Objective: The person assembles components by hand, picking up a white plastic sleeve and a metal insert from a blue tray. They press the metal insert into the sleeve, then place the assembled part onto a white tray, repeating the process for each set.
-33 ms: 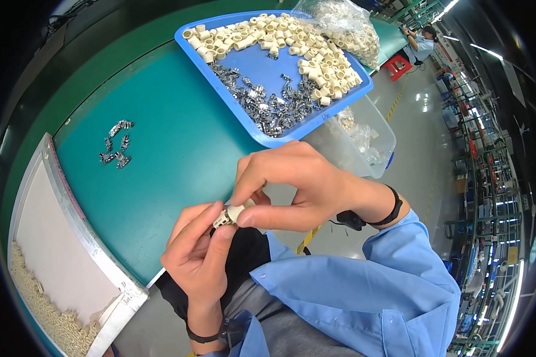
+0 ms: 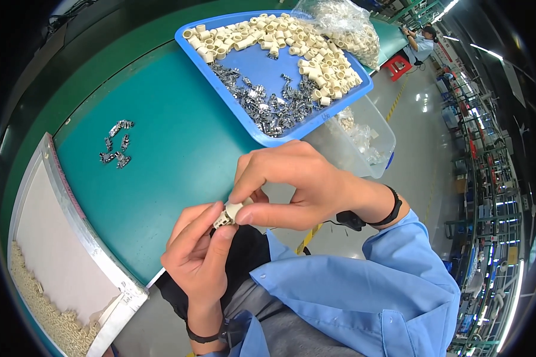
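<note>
In front of my body, close to the table's edge, both hands meet at one small assembly. My left hand (image 2: 199, 250) pinches a cream slotted plastic piece (image 2: 222, 221) between thumb and fingertips. My right hand (image 2: 295, 184) is closed with thumb and fingers on a cream ring-shaped sleeve (image 2: 234, 210), which touches the slotted piece end to end. How far one sits in the other I cannot tell. Beyond my hands, a blue tray (image 2: 220, 98) holds many cream sleeves (image 2: 333, 68) and a heap of dark metallic clip-like parts (image 2: 271, 110).
Several metallic parts (image 2: 123, 159) lie loose on the green table (image 2: 167, 143). At left stands a white metal-edged tray (image 2: 95, 250) with small cream pieces. A plastic bag of sleeves (image 2: 351, 35) leans at the blue tray; a clear bin (image 2: 384, 134) sits beside it. Another person (image 2: 421, 46) sits far off.
My right fingers and the sleeve have shifted very slightly to the left against the slotted piece. My left hand has stayed almost still.
</note>
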`<state>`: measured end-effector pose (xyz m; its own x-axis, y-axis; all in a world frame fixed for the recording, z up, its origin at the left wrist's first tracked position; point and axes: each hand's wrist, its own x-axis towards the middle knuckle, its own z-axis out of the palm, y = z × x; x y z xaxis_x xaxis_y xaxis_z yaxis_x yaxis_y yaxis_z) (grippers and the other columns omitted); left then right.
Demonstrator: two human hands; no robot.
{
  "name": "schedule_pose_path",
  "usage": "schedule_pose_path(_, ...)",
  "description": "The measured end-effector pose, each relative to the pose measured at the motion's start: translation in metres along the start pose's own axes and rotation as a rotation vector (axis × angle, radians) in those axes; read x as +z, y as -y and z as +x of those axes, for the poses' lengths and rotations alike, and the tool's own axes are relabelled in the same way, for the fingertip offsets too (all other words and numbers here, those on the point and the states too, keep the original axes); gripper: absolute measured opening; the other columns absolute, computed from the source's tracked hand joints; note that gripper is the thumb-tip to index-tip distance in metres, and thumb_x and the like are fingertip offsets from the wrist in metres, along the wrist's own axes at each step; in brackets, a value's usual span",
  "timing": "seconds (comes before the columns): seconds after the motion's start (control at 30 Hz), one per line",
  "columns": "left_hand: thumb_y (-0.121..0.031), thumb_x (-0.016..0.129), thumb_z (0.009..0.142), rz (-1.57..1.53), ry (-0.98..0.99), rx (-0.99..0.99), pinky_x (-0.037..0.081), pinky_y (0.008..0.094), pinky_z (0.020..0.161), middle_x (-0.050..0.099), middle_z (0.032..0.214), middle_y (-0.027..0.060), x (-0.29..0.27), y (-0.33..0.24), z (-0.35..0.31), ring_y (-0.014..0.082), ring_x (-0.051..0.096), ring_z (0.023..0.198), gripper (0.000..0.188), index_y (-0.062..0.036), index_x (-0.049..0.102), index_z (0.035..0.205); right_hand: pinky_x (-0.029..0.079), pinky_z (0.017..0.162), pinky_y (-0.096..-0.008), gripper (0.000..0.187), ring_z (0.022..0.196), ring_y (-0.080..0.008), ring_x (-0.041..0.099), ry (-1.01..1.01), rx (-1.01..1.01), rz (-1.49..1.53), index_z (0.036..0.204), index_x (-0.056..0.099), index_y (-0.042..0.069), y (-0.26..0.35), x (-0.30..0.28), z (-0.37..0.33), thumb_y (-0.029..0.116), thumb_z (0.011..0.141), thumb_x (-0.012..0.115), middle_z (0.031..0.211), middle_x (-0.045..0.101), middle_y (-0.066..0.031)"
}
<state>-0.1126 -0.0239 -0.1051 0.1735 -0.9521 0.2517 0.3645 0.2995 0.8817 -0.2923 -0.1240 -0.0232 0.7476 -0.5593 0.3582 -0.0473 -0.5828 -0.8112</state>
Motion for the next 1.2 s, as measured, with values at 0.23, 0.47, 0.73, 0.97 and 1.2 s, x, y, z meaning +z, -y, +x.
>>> schedule_pose_path(0.23, 0.011, 0.071, 0.089, -0.014, 0.071, 0.005, 0.057, 0.0266, 0.076, 0.068, 0.108, 0.0177, -0.01, 0.002, -0.003, 0.0181, 0.069, 0.088, 0.034, 0.0082, 0.069, 0.123, 0.05, 0.058, -0.032, 0.015, 0.069, -0.0224, 0.066, 0.034, -0.019, -0.029, 0.097, 0.069, -0.001, 0.002, -0.002, -0.003, 0.007, 0.089, 0.079, 0.085, 0.072, -0.0104)
schedule_pose_path(0.47, 0.008, 0.074, 0.089, -0.053, 0.099, -0.002, 0.057, 0.025, 0.07, 0.069, 0.103, 0.017, -0.006, 0.002, -0.003, 0.0181, 0.07, 0.082, 0.032, 0.0074, 0.071, 0.12, 0.052, 0.059, -0.0338, 0.017, 0.073, -0.024, 0.069, 0.073, -0.049, -0.013, 0.098, 0.07, -0.002, -0.001, -0.003, -0.006, 0.006, 0.088, 0.081, 0.087, 0.073, -0.0112)
schedule_pose_path(0.73, 0.005, 0.074, 0.09, -0.154, 0.07, 0.061, 0.057, 0.027, 0.069, 0.069, 0.104, 0.0175, -0.008, 0.006, -0.008, 0.0199, 0.07, 0.081, 0.031, 0.0059, 0.071, 0.121, 0.053, 0.061, -0.0339, 0.017, 0.073, -0.0249, 0.07, 0.01, -0.078, 0.034, 0.096, 0.069, -0.002, -0.004, 0.013, -0.008, 0.005, 0.087, 0.081, 0.087, 0.073, -0.0112)
schedule_pose_path(0.97, 0.012, 0.07, 0.089, 0.009, -0.066, -0.045, 0.058, 0.0259, 0.077, 0.07, 0.112, 0.0183, -0.011, 0.001, -0.01, 0.0175, 0.07, 0.09, 0.032, 0.0083, 0.07, 0.121, 0.047, 0.061, -0.033, 0.018, 0.069, -0.0206, 0.064, -0.001, -0.287, -0.281, 0.098, 0.072, 0.002, -0.017, 0.02, 0.0, 0.012, 0.086, 0.082, 0.086, 0.07, -0.0057)
schedule_pose_path(1.2, 0.015, 0.068, 0.088, 0.184, 0.116, -0.349, 0.056, 0.0274, 0.087, 0.068, 0.12, 0.017, -0.032, -0.041, -0.006, 0.0183, 0.069, 0.097, 0.032, 0.0095, 0.067, 0.119, 0.044, 0.068, -0.0335, 0.028, 0.068, -0.0196, 0.061, -0.062, -0.482, -0.29, 0.107, 0.072, 0.004, -0.027, 0.044, 0.009, 0.02, 0.087, 0.082, 0.087, 0.068, -0.0033)
